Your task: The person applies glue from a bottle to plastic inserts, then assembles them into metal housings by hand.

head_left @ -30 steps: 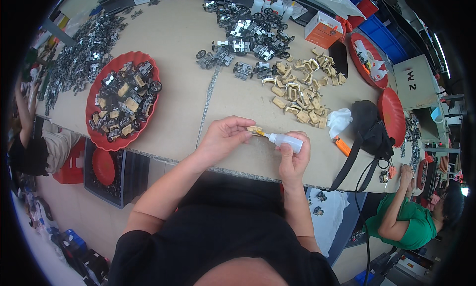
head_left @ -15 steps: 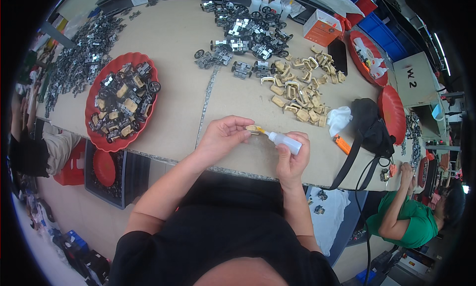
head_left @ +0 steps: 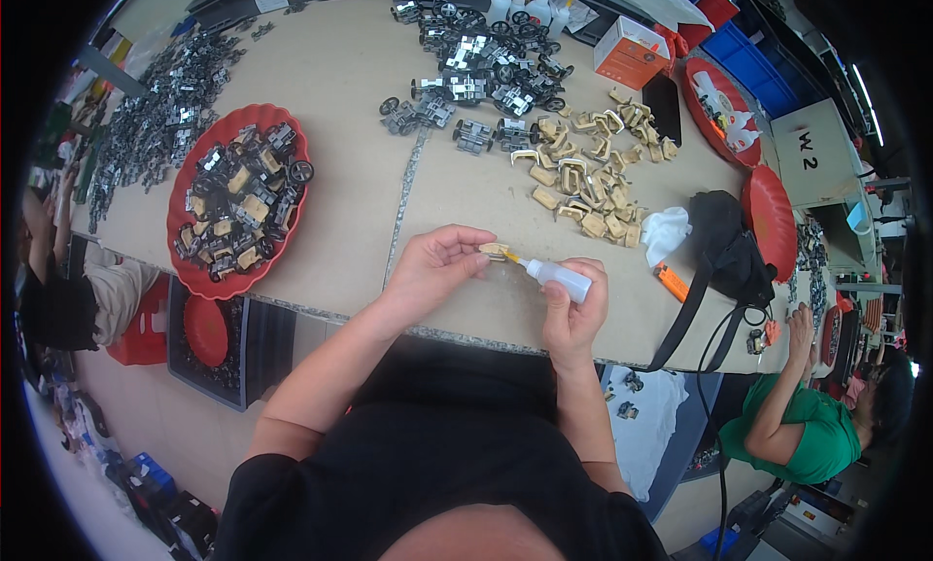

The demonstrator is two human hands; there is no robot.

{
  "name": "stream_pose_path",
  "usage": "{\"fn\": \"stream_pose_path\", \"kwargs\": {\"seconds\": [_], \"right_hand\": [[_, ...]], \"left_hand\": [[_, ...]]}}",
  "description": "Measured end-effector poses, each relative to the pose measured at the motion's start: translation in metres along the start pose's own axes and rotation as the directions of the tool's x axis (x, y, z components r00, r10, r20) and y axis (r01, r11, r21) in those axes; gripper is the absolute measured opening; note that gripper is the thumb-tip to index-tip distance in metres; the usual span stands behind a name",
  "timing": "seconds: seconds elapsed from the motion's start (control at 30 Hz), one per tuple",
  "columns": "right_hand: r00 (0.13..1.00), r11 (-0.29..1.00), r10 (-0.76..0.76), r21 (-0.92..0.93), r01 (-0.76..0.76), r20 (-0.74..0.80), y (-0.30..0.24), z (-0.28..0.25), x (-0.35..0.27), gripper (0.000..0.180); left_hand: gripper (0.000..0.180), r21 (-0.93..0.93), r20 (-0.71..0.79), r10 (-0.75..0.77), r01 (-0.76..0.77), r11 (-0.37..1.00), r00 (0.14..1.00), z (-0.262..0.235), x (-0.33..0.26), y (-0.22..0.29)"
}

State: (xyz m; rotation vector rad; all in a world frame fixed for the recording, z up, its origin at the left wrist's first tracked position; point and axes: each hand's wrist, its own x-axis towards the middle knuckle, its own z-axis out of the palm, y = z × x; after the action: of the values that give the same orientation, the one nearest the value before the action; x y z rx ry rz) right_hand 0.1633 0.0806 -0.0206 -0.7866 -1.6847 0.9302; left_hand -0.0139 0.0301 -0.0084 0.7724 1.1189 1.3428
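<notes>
My left hand (head_left: 439,271) pinches a small tan plastic piece (head_left: 495,251) between thumb and fingertips, just above the table. In my right hand (head_left: 579,313) is a small white squeeze bottle (head_left: 562,280), held nearly level with its yellow nozzle pointing left. The nozzle tip is at the tan piece; whether anything comes out is too small to tell. Beyond my hands lies a loose pile of similar tan pieces (head_left: 595,185). Farther back are several black and silver toy car chassis (head_left: 466,87) with wheels.
At left, a red scalloped tray (head_left: 176,211) holds chassis with tan pieces. More metal parts (head_left: 160,119) cover the far left. To the right lie a crumpled tissue (head_left: 667,232), an orange cutter (head_left: 671,282) and a black bag (head_left: 724,250). A person in green (head_left: 792,430) works at the right.
My left hand has tipped the tan piece slightly and raised it a little against the nozzle. The bottle stays almost still. The person in green has raised a hand slightly.
</notes>
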Motion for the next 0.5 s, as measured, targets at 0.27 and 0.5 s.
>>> {"fn": "stream_pose_path", "kwargs": {"seconds": [0.27, 0.5], "right_hand": [[1.000, 1.000, 0.015, 0.017, -0.016, 0.021, 0.000, -0.001, 0.000, 0.023], [0.856, 0.672, 0.513, 0.651, -0.353, -0.066, -0.015, -0.007, 0.017, 0.026]], "left_hand": [[0.022, 0.004, 0.003, -0.002, 0.002, 1.000, 1.000, 0.000, 0.000, 0.000], [0.022, -0.042, 0.009, 0.025, -0.025, 0.999, 1.000, -0.002, 0.002, -0.002]]}}
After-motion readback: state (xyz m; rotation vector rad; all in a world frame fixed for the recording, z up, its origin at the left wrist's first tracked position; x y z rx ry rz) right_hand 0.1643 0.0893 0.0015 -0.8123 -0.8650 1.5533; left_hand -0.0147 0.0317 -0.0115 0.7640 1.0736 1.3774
